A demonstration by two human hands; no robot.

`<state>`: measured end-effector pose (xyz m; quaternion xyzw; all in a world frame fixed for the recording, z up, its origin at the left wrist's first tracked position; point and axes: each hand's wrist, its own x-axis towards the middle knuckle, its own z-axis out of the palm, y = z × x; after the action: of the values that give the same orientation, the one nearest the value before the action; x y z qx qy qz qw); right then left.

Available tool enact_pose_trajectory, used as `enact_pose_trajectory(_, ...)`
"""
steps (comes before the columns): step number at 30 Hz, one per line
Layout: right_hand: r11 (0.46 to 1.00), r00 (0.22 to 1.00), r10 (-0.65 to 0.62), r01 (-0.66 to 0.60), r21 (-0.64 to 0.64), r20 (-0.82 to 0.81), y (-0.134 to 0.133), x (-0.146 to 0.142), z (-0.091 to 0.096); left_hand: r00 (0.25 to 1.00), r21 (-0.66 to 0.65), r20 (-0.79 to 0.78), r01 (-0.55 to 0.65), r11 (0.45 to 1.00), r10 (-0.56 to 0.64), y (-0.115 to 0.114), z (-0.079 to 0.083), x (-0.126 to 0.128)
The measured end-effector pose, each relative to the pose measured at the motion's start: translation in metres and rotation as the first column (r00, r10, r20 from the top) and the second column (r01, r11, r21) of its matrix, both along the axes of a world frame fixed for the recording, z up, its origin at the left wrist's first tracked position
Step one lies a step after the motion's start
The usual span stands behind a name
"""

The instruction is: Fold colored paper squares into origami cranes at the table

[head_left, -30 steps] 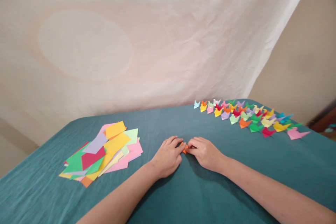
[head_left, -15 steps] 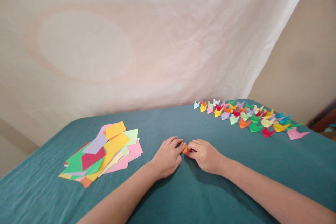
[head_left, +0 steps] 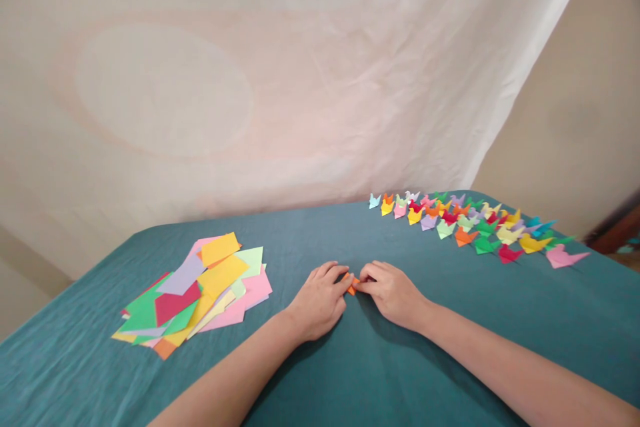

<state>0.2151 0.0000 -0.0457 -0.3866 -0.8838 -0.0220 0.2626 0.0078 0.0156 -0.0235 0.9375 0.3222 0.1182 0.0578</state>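
We are holding our bare left forearm [head_left: 235, 368] and right forearm [head_left: 517, 361] angled inward. Our left hand [head_left: 319, 300] is lying palm down, fingers slanting forward, thumb apart. Our right hand [head_left: 393, 293] is facing it closely, fingers bent, fingertips gathered in a pinch.

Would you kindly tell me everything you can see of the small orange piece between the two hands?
The small orange piece looks like folded paper, with angular edges and a point toward the wearer. It sits at or just above the teal cloth. Fingers of the left hand cover its left part; the right hand seems to pinch its right edge. Its full shape is hidden.
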Motion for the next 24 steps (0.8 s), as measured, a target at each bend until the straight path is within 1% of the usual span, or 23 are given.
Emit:
enact_pose_trajectory(3,0.999,0.998,-0.052,0.051,0.012,0.031,0.000,0.000,0.001,1.000,0.001,0.001,0.000,1.000,0.000,0.000,-0.001,0.000)
enact_pose_trajectory(9,0.992,0.985,-0.120,0.114,0.057,0.120,0.000,-0.003,-0.001,1.000,0.013,-0.003,0.004,1.000,-0.004,0.001,-0.003,-0.001)
enact_pose_trajectory(13,0.986,0.968,-0.163,0.153,0.065,0.193,-0.002,-0.006,0.000,0.999,0.051,-0.033,-0.011,0.999,0.013,-0.002,0.001,0.000)
enact_pose_trajectory(19,0.984,0.942,-0.176,0.161,0.076,0.286,-0.005,-0.009,0.008,0.994,0.119,-0.104,-0.029,0.992,0.041,-0.009,0.011,0.004)
enact_pose_trajectory(24,0.984,0.931,-0.161,0.126,0.124,0.327,-0.004,-0.010,0.007,0.992,0.117,-0.120,-0.029,0.993,0.043,-0.009,0.012,0.003)
